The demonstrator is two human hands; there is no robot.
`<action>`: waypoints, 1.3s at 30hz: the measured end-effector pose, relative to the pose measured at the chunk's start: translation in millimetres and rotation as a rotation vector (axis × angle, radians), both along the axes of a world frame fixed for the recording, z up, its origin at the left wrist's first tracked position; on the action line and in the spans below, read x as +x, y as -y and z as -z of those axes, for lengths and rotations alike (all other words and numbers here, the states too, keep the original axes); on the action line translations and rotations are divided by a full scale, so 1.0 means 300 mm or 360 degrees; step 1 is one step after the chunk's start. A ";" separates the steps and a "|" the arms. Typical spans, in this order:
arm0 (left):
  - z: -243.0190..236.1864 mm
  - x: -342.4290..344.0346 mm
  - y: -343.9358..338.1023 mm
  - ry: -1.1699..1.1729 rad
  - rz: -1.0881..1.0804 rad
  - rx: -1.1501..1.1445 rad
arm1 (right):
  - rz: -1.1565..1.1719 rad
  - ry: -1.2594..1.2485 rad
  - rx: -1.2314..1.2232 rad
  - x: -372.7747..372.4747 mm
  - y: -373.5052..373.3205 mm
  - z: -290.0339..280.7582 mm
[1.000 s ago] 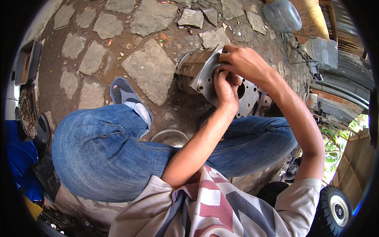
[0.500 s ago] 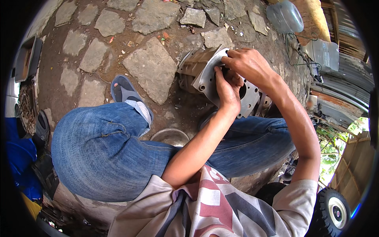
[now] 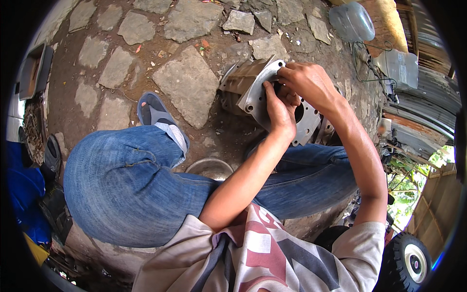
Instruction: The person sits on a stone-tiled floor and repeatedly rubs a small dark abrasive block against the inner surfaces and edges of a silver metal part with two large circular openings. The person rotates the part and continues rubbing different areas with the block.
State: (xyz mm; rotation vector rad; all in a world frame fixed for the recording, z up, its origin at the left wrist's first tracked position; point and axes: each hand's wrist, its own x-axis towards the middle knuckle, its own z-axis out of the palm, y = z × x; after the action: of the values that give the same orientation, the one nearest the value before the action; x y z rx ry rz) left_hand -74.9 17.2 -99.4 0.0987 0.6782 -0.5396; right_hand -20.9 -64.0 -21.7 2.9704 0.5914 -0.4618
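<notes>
A metal gearbox housing [image 3: 247, 80] lies on its side on the ground in front of me, its flat grey flange [image 3: 307, 130] pierced by bolt holes and larger openings. My left hand [image 3: 281, 113] is at an opening in this face, thumb up along it and fingers curled. Above it, my right hand [image 3: 307, 83] is closed, with bent fingers at the flange's upper edge beside a bolt hole. Whatever either hand may hold is hidden by the fingers. Both hands are close together.
A round metal bowl [image 3: 211, 168] sits between my legs. Flat paving stones [image 3: 186, 85] are set in the dirt. A clear plastic jug [image 3: 351, 22] stands at the far right, a grey tray [image 3: 35, 73] at the left, and a wheel [image 3: 411, 260] at the lower right.
My right hand has shifted slightly right and down along the flange, uncovering the bolt hole at its top corner. The right elbow has drawn inward a little. My left hand stays put.
</notes>
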 end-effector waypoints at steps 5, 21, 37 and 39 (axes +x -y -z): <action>0.014 0.005 0.004 0.0007 -0.0016 0.0010 | -0.0219 0.0196 0.0021 0.009 0.003 -0.003; 0.000 0.005 -0.007 0.0006 -0.0004 0.0044 | 0.0108 0.0055 0.0192 -0.006 -0.016 -0.009; 0.019 -0.006 -0.002 0.0033 0.0068 0.0068 | 0.0167 0.0004 0.0123 -0.014 0.000 -0.019; 0.001 -0.002 -0.005 -0.0012 0.0060 0.0075 | -0.0031 0.0054 0.0098 -0.004 0.021 -0.020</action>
State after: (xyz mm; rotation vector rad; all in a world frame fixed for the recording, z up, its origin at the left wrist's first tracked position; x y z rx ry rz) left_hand -75.6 18.8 -99.8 0.1540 0.6977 -0.5605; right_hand -22.3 -70.3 -15.9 3.0208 0.6424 -0.3980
